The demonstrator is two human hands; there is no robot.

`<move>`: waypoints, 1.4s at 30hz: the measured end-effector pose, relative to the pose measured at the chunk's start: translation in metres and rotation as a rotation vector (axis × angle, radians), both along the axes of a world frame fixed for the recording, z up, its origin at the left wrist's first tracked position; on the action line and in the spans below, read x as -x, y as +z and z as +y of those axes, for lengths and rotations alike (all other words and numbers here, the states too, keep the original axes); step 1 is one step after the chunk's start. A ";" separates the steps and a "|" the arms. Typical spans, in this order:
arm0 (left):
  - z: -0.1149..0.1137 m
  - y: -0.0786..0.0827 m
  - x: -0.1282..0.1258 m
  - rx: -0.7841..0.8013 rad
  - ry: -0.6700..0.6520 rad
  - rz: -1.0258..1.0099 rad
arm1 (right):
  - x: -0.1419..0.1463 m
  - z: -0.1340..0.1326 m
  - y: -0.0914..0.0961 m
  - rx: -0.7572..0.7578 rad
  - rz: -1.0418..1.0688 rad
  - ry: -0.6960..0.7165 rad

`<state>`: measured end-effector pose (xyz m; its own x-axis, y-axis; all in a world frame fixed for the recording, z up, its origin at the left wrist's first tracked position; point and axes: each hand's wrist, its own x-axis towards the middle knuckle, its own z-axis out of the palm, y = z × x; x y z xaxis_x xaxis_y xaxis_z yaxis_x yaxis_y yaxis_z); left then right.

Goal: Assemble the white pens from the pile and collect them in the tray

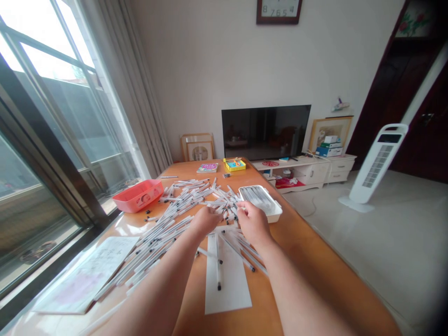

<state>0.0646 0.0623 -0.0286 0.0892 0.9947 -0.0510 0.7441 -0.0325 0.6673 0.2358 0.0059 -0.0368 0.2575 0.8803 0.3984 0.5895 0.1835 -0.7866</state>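
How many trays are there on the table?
2. The pink tray sits at the left side of the table. The white tray, with pens in it, lies just beyond the right hand. None seems hidden.

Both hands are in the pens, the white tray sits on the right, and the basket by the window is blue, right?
No. The basket by the window is pink, not blue; the head view shows it. The left hand and right hand are in the pens, and the white tray sits on the right.
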 end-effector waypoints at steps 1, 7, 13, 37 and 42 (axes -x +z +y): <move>-0.005 0.002 0.003 0.014 0.002 -0.052 | 0.002 -0.001 -0.001 0.011 -0.022 0.041; -0.041 0.017 0.018 0.198 -0.061 -0.437 | 0.021 -0.009 -0.004 -0.102 -0.127 0.290; -0.061 0.017 0.030 0.275 -0.128 -0.662 | 0.029 -0.019 0.000 -0.168 -0.083 0.414; -0.059 0.007 0.044 0.324 -0.232 -0.584 | 0.022 -0.024 0.017 -0.057 0.873 0.334; -0.065 0.019 0.040 0.326 -0.217 -0.538 | 0.024 -0.024 0.013 -0.025 0.764 0.346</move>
